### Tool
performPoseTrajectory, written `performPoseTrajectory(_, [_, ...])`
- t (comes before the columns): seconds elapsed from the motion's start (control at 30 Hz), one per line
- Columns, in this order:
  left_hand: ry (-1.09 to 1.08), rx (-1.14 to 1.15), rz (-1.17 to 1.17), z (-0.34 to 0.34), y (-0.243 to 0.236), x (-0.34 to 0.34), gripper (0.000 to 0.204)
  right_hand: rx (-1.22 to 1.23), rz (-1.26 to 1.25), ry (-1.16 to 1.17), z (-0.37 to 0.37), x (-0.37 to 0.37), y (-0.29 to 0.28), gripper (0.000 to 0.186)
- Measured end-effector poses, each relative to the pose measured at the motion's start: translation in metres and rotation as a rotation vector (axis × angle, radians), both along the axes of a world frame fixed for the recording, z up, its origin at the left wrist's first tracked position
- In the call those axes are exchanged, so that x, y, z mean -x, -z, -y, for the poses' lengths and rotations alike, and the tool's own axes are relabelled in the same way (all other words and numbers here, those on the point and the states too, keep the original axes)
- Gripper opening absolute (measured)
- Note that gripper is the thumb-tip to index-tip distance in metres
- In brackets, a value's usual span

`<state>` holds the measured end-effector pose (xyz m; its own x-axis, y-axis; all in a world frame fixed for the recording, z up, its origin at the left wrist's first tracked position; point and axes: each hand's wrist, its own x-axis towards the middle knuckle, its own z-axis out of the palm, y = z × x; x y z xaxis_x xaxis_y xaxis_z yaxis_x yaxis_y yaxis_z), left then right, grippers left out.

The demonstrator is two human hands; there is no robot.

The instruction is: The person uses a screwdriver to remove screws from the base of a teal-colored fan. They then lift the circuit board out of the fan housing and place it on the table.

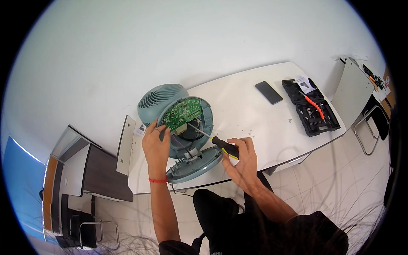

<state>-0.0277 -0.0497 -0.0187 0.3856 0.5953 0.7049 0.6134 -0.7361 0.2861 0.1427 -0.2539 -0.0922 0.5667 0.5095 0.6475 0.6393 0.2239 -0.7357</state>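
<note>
A grey-green appliance that looks like a fan (158,101), with a slatted round head, lies on the white table with its base opened. Inside the base sits a green circuit board (183,114), tilted up from the cavity. My left hand (156,146) pinches the board's lower left edge. In my right hand (243,163) is a black and yellow screwdriver (225,147), its shaft pointing left into the cavity just below the board; what its tip touches is hard to make out. The base cover (196,168) hangs open toward me, with thin wires between it and the base.
A black phone (268,92) lies on the table (238,93) to the right. Beyond it is an open black tool case (316,121) with bits and an orange flexible shaft (313,106). Small screws (250,132) are scattered nearby. A cable (180,194) droops over the front edge.
</note>
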Motion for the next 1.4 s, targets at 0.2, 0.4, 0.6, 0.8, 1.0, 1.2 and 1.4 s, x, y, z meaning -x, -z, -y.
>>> performPoseTrajectory(0.2, [-0.075,0.017,0.059,0.026,-0.009,0.001,0.021,-0.014,-0.052,-0.038,0.001,0.001,0.000,0.041])
performPoseTrajectory(0.4, [-0.060,-0.176,0.043,0.039,-0.019,0.000,0.024,-0.025,-0.102,-0.019,0.000,0.000,0.009,0.041])
performPoseTrajectory(0.6, [0.054,-0.101,-0.102,0.044,-0.032,-0.009,0.029,-0.071,-0.140,-0.008,0.013,-0.009,0.005,0.040])
performPoseTrajectory(0.8, [0.252,0.023,-0.113,0.044,-0.034,-0.021,0.032,-0.127,-0.334,-0.059,0.040,-0.031,0.010,0.037])
performPoseTrajectory(1.0, [0.350,0.105,-0.071,0.074,-0.039,-0.047,0.032,-0.156,-0.671,-0.131,0.074,-0.058,0.013,0.029])
performPoseTrajectory(1.2, [0.413,0.257,-0.091,0.076,-0.039,-0.080,0.038,-0.157,-0.674,-0.132,0.098,-0.070,0.014,0.029])
performPoseTrajectory(1.4, [0.493,0.355,-0.033,0.077,-0.042,-0.095,0.032,-0.145,-0.638,-0.120,0.106,-0.070,0.010,0.031])
